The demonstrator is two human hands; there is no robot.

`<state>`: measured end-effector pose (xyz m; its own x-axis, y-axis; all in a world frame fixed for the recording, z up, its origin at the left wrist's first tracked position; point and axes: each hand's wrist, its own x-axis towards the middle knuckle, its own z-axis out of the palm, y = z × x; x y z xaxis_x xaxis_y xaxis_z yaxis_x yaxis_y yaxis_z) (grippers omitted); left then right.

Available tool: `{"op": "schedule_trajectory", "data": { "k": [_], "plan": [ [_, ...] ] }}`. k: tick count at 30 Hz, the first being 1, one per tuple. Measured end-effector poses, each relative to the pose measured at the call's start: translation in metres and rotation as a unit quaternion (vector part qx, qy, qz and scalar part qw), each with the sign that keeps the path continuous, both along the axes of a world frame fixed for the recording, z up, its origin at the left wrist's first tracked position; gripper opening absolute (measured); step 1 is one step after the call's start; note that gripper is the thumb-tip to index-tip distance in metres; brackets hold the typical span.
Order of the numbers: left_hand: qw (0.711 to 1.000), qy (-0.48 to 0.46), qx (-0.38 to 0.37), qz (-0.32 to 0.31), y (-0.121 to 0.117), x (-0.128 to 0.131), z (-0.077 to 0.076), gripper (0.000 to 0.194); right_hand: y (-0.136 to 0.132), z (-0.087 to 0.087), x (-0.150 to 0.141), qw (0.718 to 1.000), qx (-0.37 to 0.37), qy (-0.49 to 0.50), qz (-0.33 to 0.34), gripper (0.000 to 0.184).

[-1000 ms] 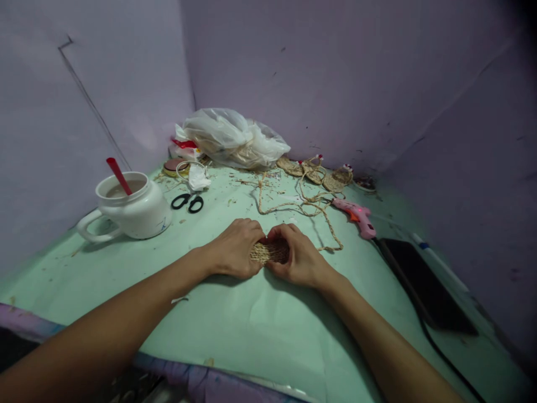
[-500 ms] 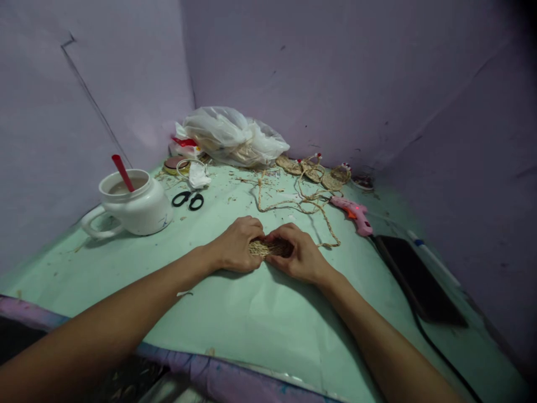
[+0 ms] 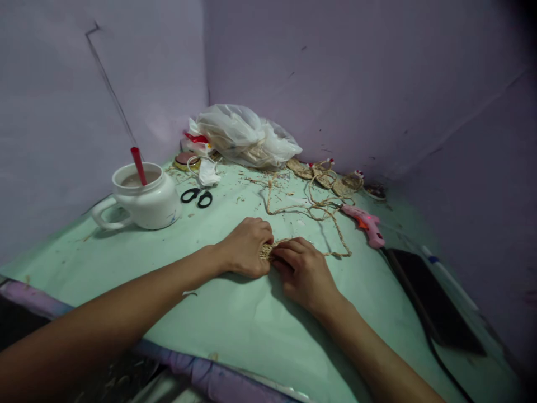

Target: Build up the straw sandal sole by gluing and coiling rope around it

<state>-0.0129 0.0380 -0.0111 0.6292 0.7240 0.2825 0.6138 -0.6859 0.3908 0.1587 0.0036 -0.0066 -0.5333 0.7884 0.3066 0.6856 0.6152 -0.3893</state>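
Note:
A small coil of braided straw rope (image 3: 265, 252) is held near the middle of the green tabletop, mostly covered by my fingers. My left hand (image 3: 249, 249) is closed around its left side. Bent over its right side is my right hand (image 3: 304, 268), with the fingers drawn together against the coil. A length of braided rope (image 3: 339, 235) trails from behind my right hand, loops across the table and runs back toward the glue gun. The pink glue gun (image 3: 364, 224) lies to the right with a small red light showing.
At left stand a white mug (image 3: 146, 201) with a red straw and black-handled scissors (image 3: 197, 197). A plastic bag (image 3: 247, 137) and several woven straw discs (image 3: 348, 184) line the wall. At right lie a dark phone (image 3: 432, 296), a black cable and a white pen-like stick (image 3: 451, 277).
My right hand has shifted from a wide pinch around the coil's right side to fingers folded down over it. My left hand keeps its hold. The camera view has swung slightly left.

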Motion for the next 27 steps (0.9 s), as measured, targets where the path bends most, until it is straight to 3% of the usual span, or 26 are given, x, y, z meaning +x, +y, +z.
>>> {"op": "schedule_trajectory", "data": {
  "k": [10, 27],
  "plan": [
    [0.999, 0.033, -0.001, 0.000, 0.000, 0.003, 0.007, 0.021, -0.003, -0.015, -0.005, 0.994, 0.095, 0.038, -0.049, 0.021],
    [0.998, 0.065, -0.019, 0.002, 0.001, 0.005, 0.010, 0.024, 0.001, -0.021, -0.004, 0.991, 0.114, 0.044, -0.051, 0.020]
  ]
}}
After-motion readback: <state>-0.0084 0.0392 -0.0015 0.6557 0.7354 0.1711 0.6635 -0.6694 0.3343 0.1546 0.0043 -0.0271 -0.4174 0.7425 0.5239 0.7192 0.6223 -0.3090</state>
